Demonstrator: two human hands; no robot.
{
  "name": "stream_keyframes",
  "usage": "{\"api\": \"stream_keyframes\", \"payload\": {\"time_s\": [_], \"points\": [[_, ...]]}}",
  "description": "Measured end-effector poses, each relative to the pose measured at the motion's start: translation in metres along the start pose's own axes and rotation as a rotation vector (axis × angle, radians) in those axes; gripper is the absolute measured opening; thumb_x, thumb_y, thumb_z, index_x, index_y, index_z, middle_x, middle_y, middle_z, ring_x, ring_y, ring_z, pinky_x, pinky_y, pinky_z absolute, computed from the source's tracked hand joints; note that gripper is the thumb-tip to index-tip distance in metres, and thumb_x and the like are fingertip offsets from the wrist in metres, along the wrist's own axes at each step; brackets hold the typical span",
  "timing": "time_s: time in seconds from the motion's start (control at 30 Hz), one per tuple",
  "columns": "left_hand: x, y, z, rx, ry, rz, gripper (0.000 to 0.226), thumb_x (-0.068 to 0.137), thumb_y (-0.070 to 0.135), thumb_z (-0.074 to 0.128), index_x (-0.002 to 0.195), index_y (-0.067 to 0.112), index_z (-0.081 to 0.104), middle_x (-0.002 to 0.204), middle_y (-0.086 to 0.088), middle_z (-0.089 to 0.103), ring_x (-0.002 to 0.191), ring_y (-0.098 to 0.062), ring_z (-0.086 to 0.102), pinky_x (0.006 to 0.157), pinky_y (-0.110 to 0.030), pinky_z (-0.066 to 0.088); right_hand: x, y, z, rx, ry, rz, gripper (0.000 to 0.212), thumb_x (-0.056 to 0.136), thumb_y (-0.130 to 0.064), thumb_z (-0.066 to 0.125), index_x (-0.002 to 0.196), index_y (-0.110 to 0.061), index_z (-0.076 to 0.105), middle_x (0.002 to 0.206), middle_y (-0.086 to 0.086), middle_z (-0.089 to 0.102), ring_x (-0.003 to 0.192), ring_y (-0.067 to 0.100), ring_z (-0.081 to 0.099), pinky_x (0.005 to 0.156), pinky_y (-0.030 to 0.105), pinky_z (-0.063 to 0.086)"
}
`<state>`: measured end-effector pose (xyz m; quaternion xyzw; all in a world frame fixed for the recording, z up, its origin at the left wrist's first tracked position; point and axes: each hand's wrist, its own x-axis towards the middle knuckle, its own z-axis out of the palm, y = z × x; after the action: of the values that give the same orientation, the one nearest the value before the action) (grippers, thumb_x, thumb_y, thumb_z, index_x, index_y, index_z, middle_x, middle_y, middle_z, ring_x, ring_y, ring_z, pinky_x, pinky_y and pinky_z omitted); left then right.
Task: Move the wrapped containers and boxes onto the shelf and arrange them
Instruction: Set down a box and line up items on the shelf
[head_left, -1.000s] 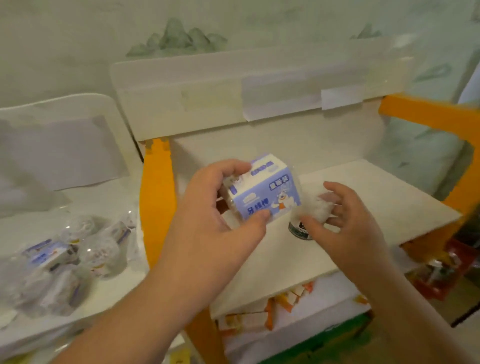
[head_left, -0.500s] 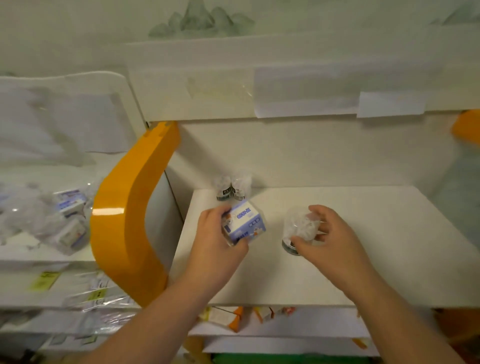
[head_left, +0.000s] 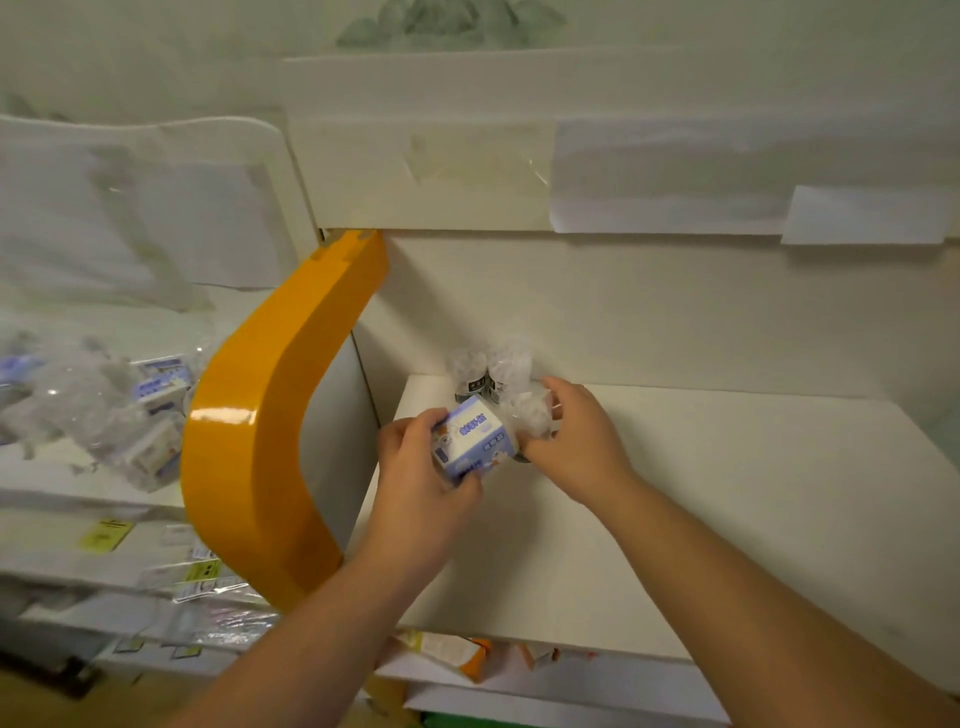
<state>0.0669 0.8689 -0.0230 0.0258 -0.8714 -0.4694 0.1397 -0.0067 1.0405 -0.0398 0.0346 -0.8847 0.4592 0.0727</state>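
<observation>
Both forearms reach toward twelve o'clock over the white shelf (head_left: 727, 519). The left hand (head_left: 415, 467) grips a blue-and-white cardboard box (head_left: 475, 441); the right hand (head_left: 576, 441) pinches a clear-wrapped dark container (head_left: 530, 415). Beyond them, two wrapped dark jars (head_left: 485, 374) stand against the back wall.

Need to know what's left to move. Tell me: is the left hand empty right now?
No: the left hand grips the blue-and-white box just above the white shelf.
</observation>
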Motion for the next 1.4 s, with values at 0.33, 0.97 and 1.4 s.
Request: {"api": "stream_keyframes", "payload": {"time_s": [0.33,0.97,1.4], "points": [[0.025,0.001,-0.008,-0.027,0.018,0.133,0.064,0.082,0.021,0.077,0.139,0.022,0.048,0.123,0.009,0.045,0.102,0.008,0.051,0.086,0.002,0.036,0.027,0.001,0.021,0.047,-0.026,0.039,0.085,0.064,-0.025,0.085,0.140,-0.023,0.046,0.133,-0.001,0.052,0.112,0.019,0.061,0.093,0.044,0.053],[0.064,0.094,0.107,-0.155,-0.323,0.369,0.058,0.071,0.016,0.084,0.119,0.033,0.057,0.114,0.017,0.053,0.100,-0.003,0.060,0.085,-0.024,0.053,-0.077,0.061,-0.193,-0.259,0.211,0.152,0.045,0.078,-0.031,0.077,0.117,-0.036,0.054,0.105,-0.026,0.054,0.097,-0.008,0.053,0.085,0.017,0.045],[0.064,0.141,0.271,0.082,-0.425,0.464,0.060,0.074,0.024,0.081,0.129,0.015,0.058,0.116,0.003,0.054,0.106,-0.014,0.055,0.095,-0.034,0.049,-0.100,0.124,-0.288,-0.237,0.269,0.200,0.044,0.079,-0.031,0.076,0.116,-0.036,0.054,0.108,-0.023,0.054,0.100,-0.007,0.053,0.083,0.018,0.044]]}}
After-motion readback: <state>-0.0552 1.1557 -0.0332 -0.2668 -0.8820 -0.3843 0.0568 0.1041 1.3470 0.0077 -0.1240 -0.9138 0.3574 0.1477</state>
